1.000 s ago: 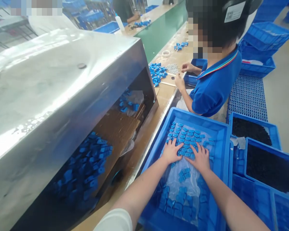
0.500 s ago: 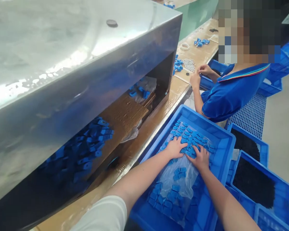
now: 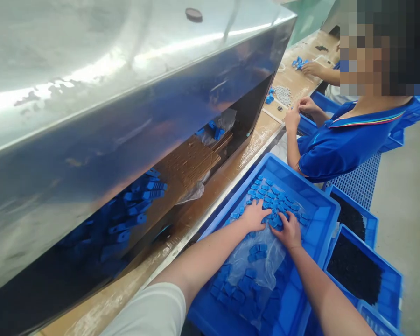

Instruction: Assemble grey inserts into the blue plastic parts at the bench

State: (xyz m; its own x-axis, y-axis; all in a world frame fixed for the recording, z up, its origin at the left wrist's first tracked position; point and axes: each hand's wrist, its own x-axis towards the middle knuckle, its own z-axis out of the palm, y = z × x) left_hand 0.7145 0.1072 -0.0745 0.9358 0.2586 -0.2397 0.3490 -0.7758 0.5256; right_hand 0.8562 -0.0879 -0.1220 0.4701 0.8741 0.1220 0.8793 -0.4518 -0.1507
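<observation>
And there we were, both hands down in a large blue rectangular plastic crate (image 3: 303, 183), on a layer of small blue moulded plastic blocks (image 3: 273, 195). Our left hand (image 3: 255, 215) lay with its fingers spread, thumb apart, at the near edge of that layer; our right hand (image 3: 289, 231) faced it, thumb and forefinger apart too. How hard the tips pressed, we couldn't tell.

Now, the danger! We judged that one sideways shove from those spread fingers could knock the blocks askew. Worse, the blocks rested on a crinkled, see-through plastic sheet (image 3: 271, 259); a tug on its loose near part could well drag the layer along or tip pieces over its edge, onto the other blue blocks lower in the crate.

Round about us: a brown, glossy-topped workbench (image 3: 259, 140) ran alongside the crate, and on it loomed a shiny box-shaped metal housing (image 3: 196, 84), a heap of blue parts (image 3: 145, 198) in its shadowy opening. Ahead, a co-worker in a blue collared shirt (image 3: 346, 140) had both hands close together near a pile of small grey pieces (image 3: 283, 94). To our right, blue crates of black bits (image 3: 357, 268) stood beside a pale floor (image 3: 415, 224).
</observation>
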